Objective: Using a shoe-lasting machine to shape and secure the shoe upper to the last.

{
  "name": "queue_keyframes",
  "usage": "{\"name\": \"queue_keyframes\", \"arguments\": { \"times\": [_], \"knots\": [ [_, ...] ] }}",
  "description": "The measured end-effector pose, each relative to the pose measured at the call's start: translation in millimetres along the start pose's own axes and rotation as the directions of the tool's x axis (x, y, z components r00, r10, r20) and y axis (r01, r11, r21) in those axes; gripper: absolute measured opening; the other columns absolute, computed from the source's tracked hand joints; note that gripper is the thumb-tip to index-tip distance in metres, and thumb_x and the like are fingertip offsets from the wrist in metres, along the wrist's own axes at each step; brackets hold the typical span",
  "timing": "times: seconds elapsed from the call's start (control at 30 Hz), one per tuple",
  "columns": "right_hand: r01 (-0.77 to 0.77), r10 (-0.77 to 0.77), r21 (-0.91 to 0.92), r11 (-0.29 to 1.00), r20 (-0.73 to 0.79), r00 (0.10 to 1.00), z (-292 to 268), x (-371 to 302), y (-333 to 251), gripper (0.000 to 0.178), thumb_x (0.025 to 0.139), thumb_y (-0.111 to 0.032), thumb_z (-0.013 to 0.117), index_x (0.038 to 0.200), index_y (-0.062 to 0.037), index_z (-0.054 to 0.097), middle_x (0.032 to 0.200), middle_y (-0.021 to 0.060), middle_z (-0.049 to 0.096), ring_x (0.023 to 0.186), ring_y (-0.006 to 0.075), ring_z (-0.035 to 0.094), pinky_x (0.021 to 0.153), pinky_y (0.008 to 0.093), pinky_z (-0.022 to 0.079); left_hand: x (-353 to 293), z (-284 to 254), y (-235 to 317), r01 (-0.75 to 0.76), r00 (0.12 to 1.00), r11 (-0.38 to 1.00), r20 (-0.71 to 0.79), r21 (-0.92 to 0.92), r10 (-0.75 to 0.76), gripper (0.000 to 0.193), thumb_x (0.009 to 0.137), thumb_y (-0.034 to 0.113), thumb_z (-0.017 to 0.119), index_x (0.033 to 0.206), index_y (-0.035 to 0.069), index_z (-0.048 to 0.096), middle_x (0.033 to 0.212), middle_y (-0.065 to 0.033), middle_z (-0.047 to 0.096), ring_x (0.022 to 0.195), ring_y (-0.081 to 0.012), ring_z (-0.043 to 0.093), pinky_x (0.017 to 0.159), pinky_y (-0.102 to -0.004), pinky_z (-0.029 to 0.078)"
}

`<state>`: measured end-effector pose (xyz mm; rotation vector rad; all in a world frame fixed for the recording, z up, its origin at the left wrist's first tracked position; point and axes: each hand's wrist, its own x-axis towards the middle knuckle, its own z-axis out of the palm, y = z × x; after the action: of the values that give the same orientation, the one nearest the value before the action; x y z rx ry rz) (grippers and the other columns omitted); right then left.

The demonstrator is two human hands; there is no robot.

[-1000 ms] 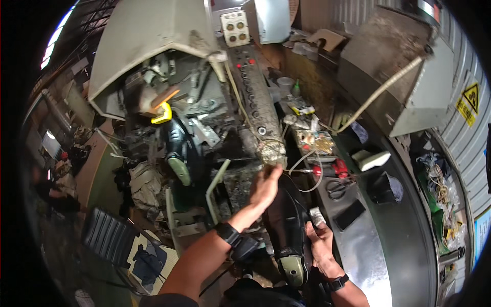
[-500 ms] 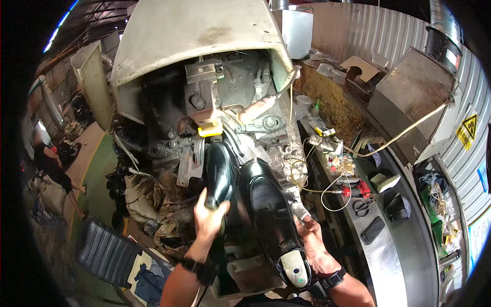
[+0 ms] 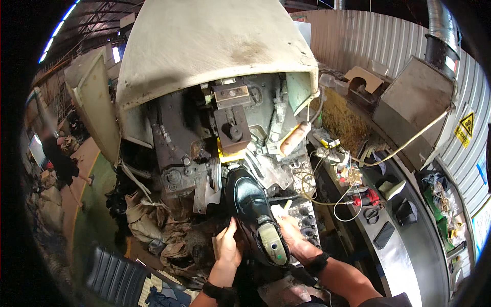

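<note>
Since half a second ago the view has closed in on the machine and the black shoe (image 3: 254, 217) has gone further up toward it, toe now just under the yellow part (image 3: 223, 155) at frame centre. Shoe sits on a last, heel end low with the green-dotted last top (image 3: 271, 244) facing up; long axis runs from lower centre up and slightly left, toe away from the person. Left hand (image 3: 227, 246) is flat against the shoe's left side, fingers extended, not wrapped. Right hand (image 3: 292, 233) presses the right side near the heel, fingers partly hidden; closure not readable. Both hands sit level at the heel half, the toe beyond them. Cluttered metal surface (image 3: 404, 256) at right, cream machine hood (image 3: 215, 46) above.
</note>
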<state>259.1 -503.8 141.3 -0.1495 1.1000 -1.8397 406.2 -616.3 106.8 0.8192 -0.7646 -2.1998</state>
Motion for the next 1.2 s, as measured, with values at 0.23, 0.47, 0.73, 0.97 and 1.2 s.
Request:
{"name": "queue_keyframes", "arguments": {
  "times": [0.23,0.47,0.73,0.97,1.2],
  "knots": [
    [-0.011,0.012,0.04,0.999,-0.012,1.0,4,42,8,0.02,0.096,-0.009,0.064,0.114,0.0008,0.06,0.095,0.0103,0.069,0.079,0.0185,0.069,0.068,0.0334,0.06,31,-2,7,0.03,0.995,0.995,-0.088,-0.098,-0.039,0.026,0.1,0.023,0.062,0.109,0.0,0.069,0.103,-0.0086,0.071,0.091,-0.0197,0.067,0.082,-0.032,0.053],
    [-0.081,0.082,0.069,0.994,-0.022,0.996,-12,58,17,0.018,0.1,-0.013,0.061,0.114,-0.0031,0.058,0.096,0.0087,0.068,0.077,0.017,0.068,0.066,0.0329,0.06,23,22,0,-0.008,0.977,0.985,-0.21,-0.171,-0.028,0.027,0.102,0.023,0.058,0.113,0.0,0.066,0.112,-0.0106,0.069,0.1,-0.0242,0.065,0.091,-0.0376,0.051],
    [0.003,-0.013,0.125,0.992,0.086,0.996,-34,88,41,0.026,0.099,-0.012,0.064,0.124,-0.0053,0.057,0.1,0.0063,0.071,0.081,0.0129,0.068,0.072,0.0275,0.057,52,22,-43,-0.196,0.92,0.979,-0.358,-0.064,0.16,0.033,0.104,0.033,0.054,0.11,0.002,0.066,0.104,-0.0071,0.069,0.088,-0.0177,0.064,0.079,-0.0314,0.052],
    [-0.018,0.01,0.13,0.991,0.061,0.998,-35,90,47,0.03,0.098,-0.012,0.066,0.125,-0.0055,0.059,0.105,0.0073,0.071,0.085,0.0129,0.068,0.073,0.0279,0.056,63,4,-51,-0.226,0.92,0.971,-0.345,-0.078,0.186,0.036,0.103,0.032,0.055,0.114,-0.001,0.065,0.107,-0.0084,0.069,0.09,-0.0185,0.064,0.078,-0.0312,0.053],
    [-0.015,0.012,0.05,0.999,0.074,0.997,-32,75,33,0.031,0.099,-0.016,0.065,0.126,-0.004,0.056,0.108,0.0073,0.07,0.086,0.0145,0.067,0.073,0.0308,0.056,58,-6,-43,-0.195,0.928,0.98,-0.318,0.029,0.194,0.035,0.103,0.032,0.055,0.108,0.001,0.069,0.1,-0.0048,0.069,0.089,-0.0143,0.062,0.078,-0.0285,0.05]
  ]
}}
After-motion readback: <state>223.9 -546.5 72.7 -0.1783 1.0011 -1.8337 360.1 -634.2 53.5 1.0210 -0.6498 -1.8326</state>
